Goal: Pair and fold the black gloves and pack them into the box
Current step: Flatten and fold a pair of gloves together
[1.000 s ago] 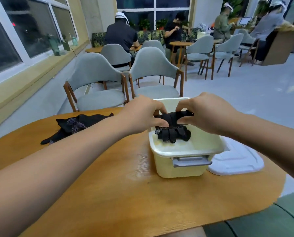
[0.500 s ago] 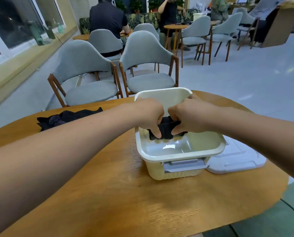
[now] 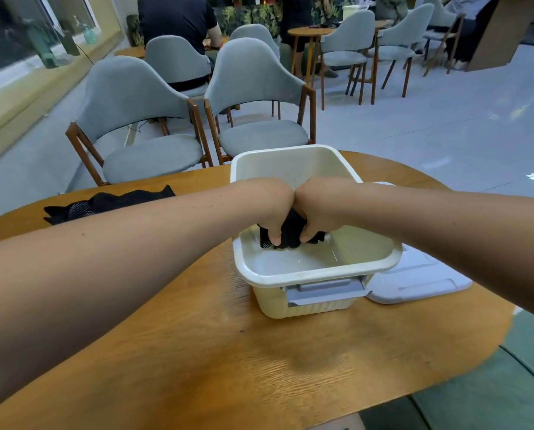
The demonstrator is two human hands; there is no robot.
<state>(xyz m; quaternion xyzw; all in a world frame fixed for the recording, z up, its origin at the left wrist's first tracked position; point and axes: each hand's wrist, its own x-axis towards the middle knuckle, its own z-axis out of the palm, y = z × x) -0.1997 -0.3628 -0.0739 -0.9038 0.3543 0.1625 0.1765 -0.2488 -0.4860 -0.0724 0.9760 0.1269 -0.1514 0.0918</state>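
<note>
A cream plastic box (image 3: 315, 274) stands open on the round wooden table (image 3: 259, 361). Both my hands reach down inside it, side by side. My left hand (image 3: 269, 209) and my right hand (image 3: 318, 209) each grip the folded bundle of black gloves (image 3: 290, 234), which sits low in the box near its floor. My knuckles hide most of the bundle. More black gloves (image 3: 104, 203) lie in a loose heap on the table at the far left, partly behind my left forearm.
The box's white lid (image 3: 414, 280) lies flat on the table just right of the box. Two grey chairs (image 3: 141, 125) stand beyond the table's far edge. Other people sit at tables farther back. A green seat edge (image 3: 492, 395) shows at bottom right.
Both hands have lowered the folded glove bundle from above the box rim down into the box. The camera has tilted downward and closer.
</note>
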